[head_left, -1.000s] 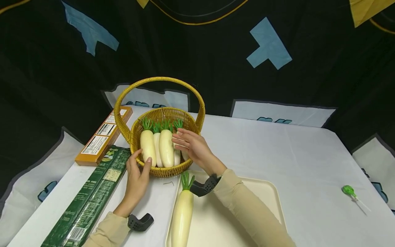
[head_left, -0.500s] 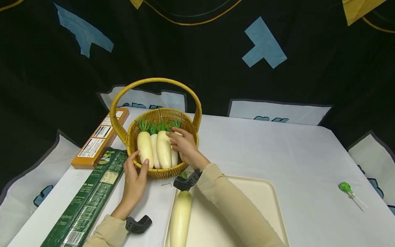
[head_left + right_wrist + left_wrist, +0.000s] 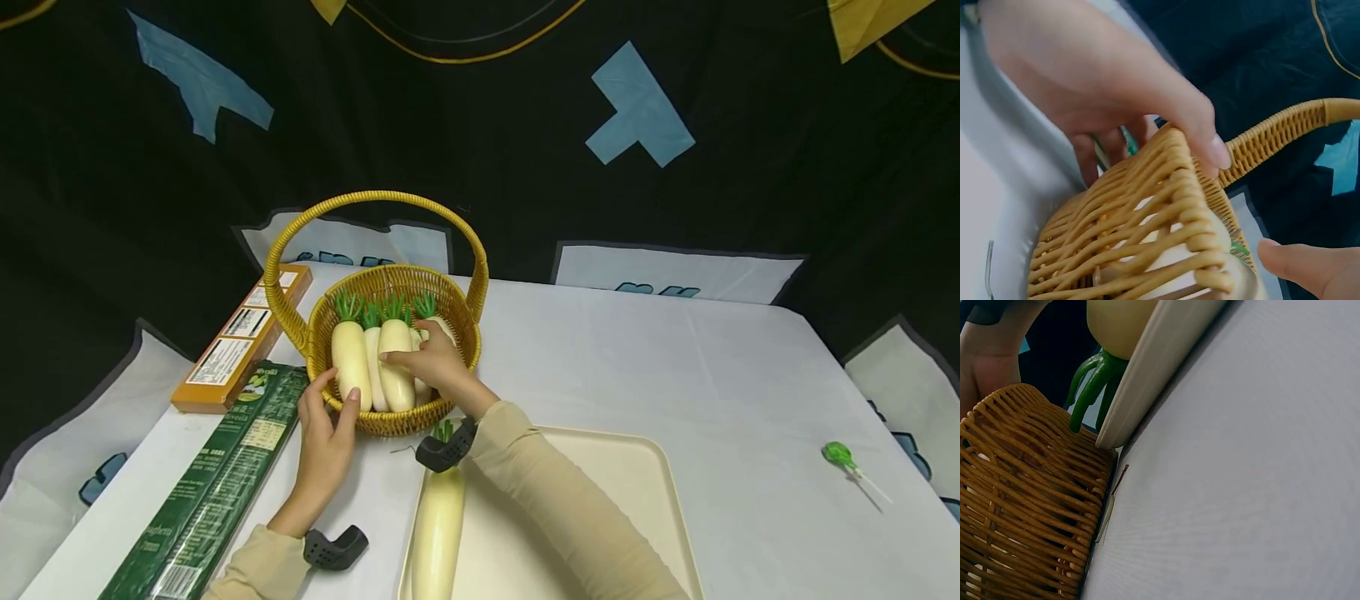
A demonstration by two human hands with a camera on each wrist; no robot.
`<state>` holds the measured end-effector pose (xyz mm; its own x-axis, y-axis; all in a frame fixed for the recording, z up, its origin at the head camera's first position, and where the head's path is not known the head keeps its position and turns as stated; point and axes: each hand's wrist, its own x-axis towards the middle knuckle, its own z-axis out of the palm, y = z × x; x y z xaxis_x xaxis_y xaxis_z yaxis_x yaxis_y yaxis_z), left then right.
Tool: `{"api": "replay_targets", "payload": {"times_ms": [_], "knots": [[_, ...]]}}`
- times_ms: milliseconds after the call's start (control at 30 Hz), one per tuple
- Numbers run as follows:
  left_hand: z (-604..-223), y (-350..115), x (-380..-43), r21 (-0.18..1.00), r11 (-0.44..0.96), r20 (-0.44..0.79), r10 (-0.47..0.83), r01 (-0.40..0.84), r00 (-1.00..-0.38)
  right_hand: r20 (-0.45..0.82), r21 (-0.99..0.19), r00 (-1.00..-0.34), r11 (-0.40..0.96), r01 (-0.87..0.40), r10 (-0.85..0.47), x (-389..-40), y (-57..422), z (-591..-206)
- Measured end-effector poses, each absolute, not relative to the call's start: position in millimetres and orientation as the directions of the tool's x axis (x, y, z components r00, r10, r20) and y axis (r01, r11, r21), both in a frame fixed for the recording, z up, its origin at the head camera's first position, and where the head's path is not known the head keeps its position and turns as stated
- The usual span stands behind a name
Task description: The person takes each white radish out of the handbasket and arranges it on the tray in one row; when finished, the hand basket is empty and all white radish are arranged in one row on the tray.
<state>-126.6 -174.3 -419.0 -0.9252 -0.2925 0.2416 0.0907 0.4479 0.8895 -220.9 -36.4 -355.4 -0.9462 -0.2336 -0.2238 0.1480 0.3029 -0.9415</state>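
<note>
Several white radishes with green tops stand in a yellow wicker basket. My left hand grips the basket's front left rim, its thumb over the edge beside the leftmost radish; the right wrist view shows this left hand holding the wicker. My right hand is inside the basket, its thumb across the front of a middle radish and its other fingers to the right. I cannot tell whether it holds that radish. In the right wrist view only the right thumb shows.
A beige tray in front bears one radish, partly under the right wrist's band. At left lie a green spaghetti pack and an orange box. A green lollipop lies far right. A bent wire lies by the basket.
My right hand has reached left and deeper into the basket, and its thumb has come down in front of a middle radish. The left hand keeps its place on the rim.
</note>
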Motion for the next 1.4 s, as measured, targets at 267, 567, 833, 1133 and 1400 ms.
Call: {"api": "replay_targets", "payload": {"times_ms": [267,567,833,1133,1400], "knots": [[-419,-175,-127,0.887,0.453,0.246,-0.299,0.09,-0.922,-0.174,-0.871,-0.961,0.489,0.048,-0.215,-216,-42,-355],[-419,-175,-127,0.887,0.452,0.246,-0.293,0.093,-0.924,-0.128,-0.852,-0.954,0.523,-0.035,-0.272,-216,-39,-354],[-420,-175,-127,0.889,0.45,0.24,-0.295,0.088,-0.925,-0.098,-0.864,-0.929,0.493,-0.099,-0.357,-219,-36,-357],[-419,-174,-127,0.892,0.445,0.236,-0.298,0.083,-0.925,-0.065,-0.824,-0.902,0.532,-0.193,-0.427,-219,-34,-357],[-419,-175,-127,0.893,0.444,0.228,-0.298,0.077,-0.927,-0.104,-0.892,-0.883,0.436,-0.121,-0.457,-219,-30,-356]]}}
